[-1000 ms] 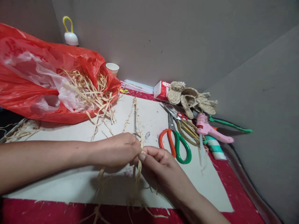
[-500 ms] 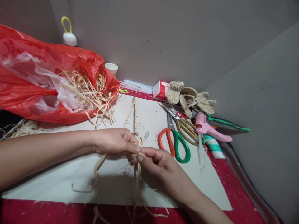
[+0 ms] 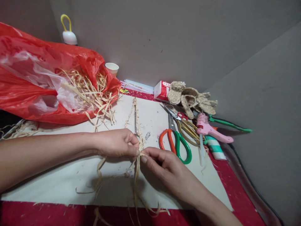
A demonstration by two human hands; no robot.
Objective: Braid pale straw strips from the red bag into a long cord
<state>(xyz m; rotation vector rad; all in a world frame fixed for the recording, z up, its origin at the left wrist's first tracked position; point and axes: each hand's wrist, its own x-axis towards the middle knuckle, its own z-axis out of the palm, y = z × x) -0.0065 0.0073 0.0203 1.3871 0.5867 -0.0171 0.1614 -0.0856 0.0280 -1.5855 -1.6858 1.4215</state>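
Observation:
A cord of twisted straw point(image 3: 138, 130) runs toward me from the middle of the white board point(image 3: 58, 182). At its near end my left hand point(image 3: 119, 142) is closed, thumb and fingertips pinching the straw strands. Close beside it on the right, my right hand point(image 3: 164, 163) pinches a strand of the same straw between thumb and forefinger. Loose straw strips point(image 3: 136, 185) hang down below the fingers toward the board's front edge. The exact crossing of strands is partly hidden behind the fingertips.
A red plastic bag point(image 3: 25, 78) with raffia-like straw point(image 3: 91, 91) lies at left. Scissors with orange and green handles point(image 3: 183, 149), gold-handled shears point(image 3: 188, 131), a pink glue gun point(image 3: 211, 130) and woven straw pieces point(image 3: 188, 97) lie at right. A paper cup point(image 3: 112, 68) stands behind.
My fingertips have parted slightly, the right hand shifting a little to the right with its strand. The hanging straw strips have swung slightly.

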